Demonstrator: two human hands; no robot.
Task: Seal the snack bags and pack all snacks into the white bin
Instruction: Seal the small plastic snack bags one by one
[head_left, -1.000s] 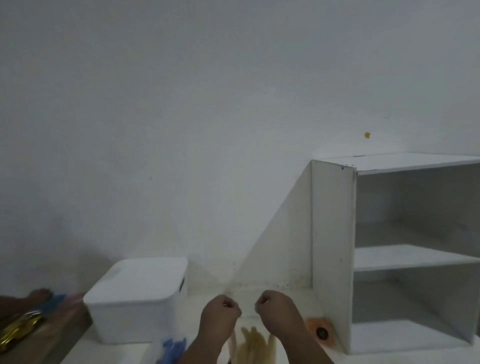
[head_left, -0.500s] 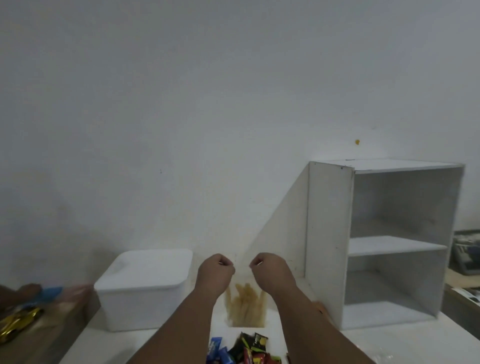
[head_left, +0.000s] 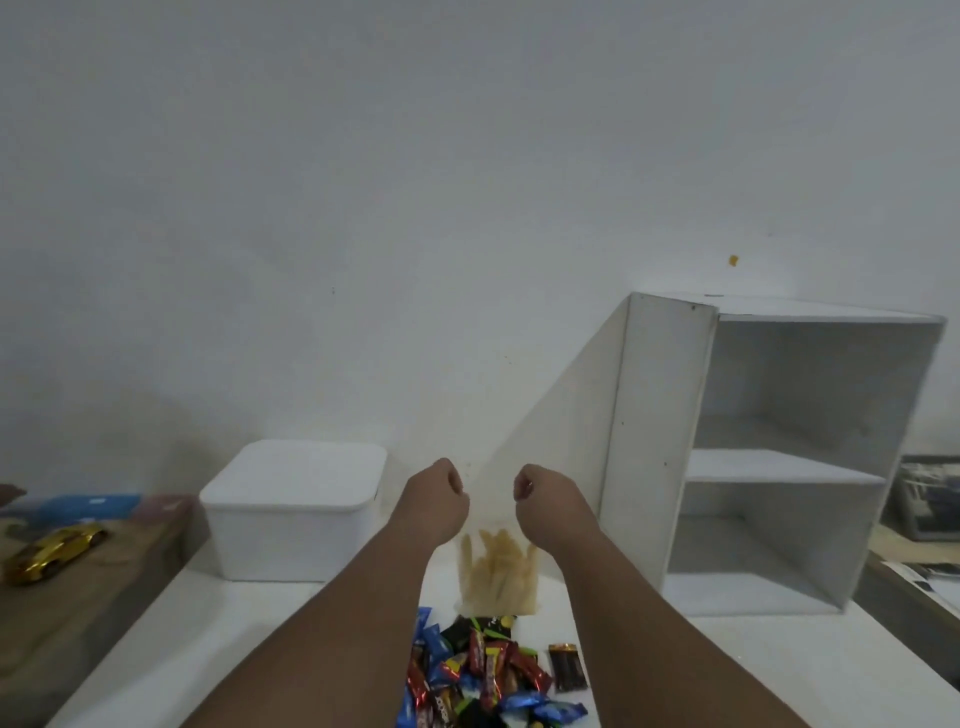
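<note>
My left hand (head_left: 434, 501) and my right hand (head_left: 548, 501) are raised side by side, each pinching a top corner of a clear snack bag (head_left: 498, 571). The bag hangs between them and holds pale yellow stick snacks in its lower half. Its top edge is hard to make out against the wall. Below the bag, a heap of small wrapped candies (head_left: 483, 675) in blue, red and black lies on the white table (head_left: 249, 649). The white bin (head_left: 291, 519) stands to the left with its lid on.
A white open shelf unit (head_left: 774, 457) stands at the right. A dark packet (head_left: 567, 667) lies beside the candies. A wooden surface at the left carries a gold toy car (head_left: 54, 551) and a blue item (head_left: 93, 506). Papers lie at the far right.
My view has tilted down and back, so the table and the candy heap have come into sight. Both hands still hold the bag's top, now slightly further apart.
</note>
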